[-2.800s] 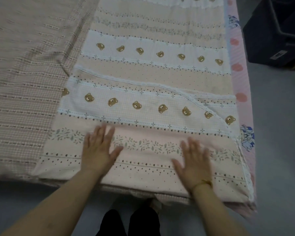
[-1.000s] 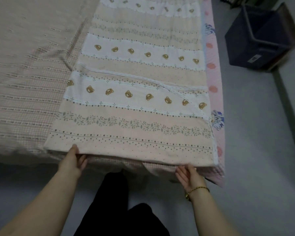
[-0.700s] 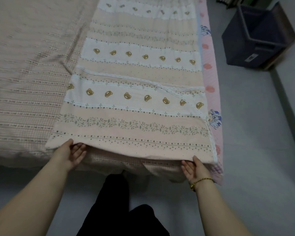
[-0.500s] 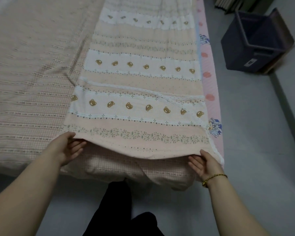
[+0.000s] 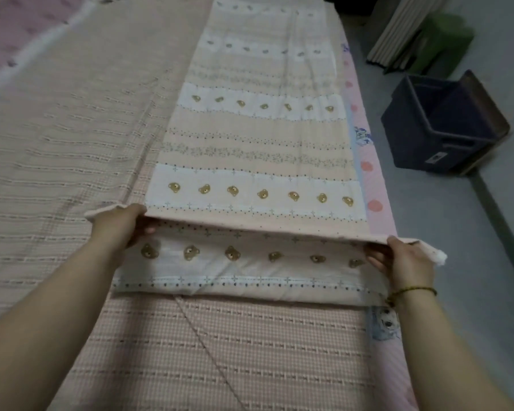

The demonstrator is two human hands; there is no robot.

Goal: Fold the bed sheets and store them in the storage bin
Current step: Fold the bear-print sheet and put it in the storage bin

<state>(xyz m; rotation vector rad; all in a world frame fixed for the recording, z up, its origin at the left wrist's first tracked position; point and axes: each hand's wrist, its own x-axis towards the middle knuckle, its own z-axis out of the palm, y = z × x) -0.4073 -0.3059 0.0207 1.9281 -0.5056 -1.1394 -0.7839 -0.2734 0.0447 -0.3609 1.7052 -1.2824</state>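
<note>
Peach-and-white striped cotton bed sheet (image 5: 250, 137), printed with rows of small brown bears, lies in a long strip on the bed, running away from the person along the bed's right side. Its near end is doubled over: the hem is held up across the strip, and under it a bear-printed band curves down to a fold line on the bedding.

The left hand (image 5: 118, 228) grips the left corner of that hem, fingers curled beneath the cloth. The right hand (image 5: 404, 262) grips the right corner in the same manner, with a tuft of white edging sticking out past it. A thin gold-coloured bracelet (image 5: 413, 292) circles the right wrist.

Under the folded strip lies a pinkish-beige checked sheet (image 5: 220, 351) with dashed woven lines, which covers the bed to the left as well. A pink cover with round coral dots (image 5: 374, 188) shows along the bed's right edge.

On the grey floor (image 5: 472, 262) to the right, well apart from the hands, stands a dark blue plastic storage bin (image 5: 436, 129), open at the top. Behind it lean pale flat boards (image 5: 398, 34).
</note>
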